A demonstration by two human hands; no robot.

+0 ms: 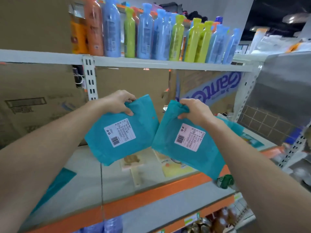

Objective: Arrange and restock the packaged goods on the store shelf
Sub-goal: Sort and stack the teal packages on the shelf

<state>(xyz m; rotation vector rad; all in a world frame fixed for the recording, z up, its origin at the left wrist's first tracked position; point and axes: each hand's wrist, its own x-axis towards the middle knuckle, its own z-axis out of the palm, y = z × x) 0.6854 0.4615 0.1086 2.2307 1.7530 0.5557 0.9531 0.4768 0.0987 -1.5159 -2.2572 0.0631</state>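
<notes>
2 teal pouches are being held above the shelf [151,194], 1 in each hand. The left hand [117,102] is pinching the upper edge of the left pouch [121,132], thumb on the near face and fingers curled over the top. The pouch is hanging below the grip with its white barcode label facing the camera. The right hand [195,111] is gripping the crumpled top corner of the right pouch [186,148], which is hanging tilted below the grip, its lower corner reaching past the orange shelf lip. Between the grips, the inner edges of the 2 pouches are almost touching.

Beneath the grips, 2 flat packs are lying on the shelf board: a beige pack [133,161] under the left pouch and a yellow pack [175,169] under the right. Beyond the grips, cardboard boxes [33,105] are closing off the back of the bay. Above the grips, bottles [144,32] are standing in a row.

The placing step is judged to be in hand. The next move is judged to call for a bare patch of board beside the flat packs to be chosen, and for each pouch to be lowered there and released.
</notes>
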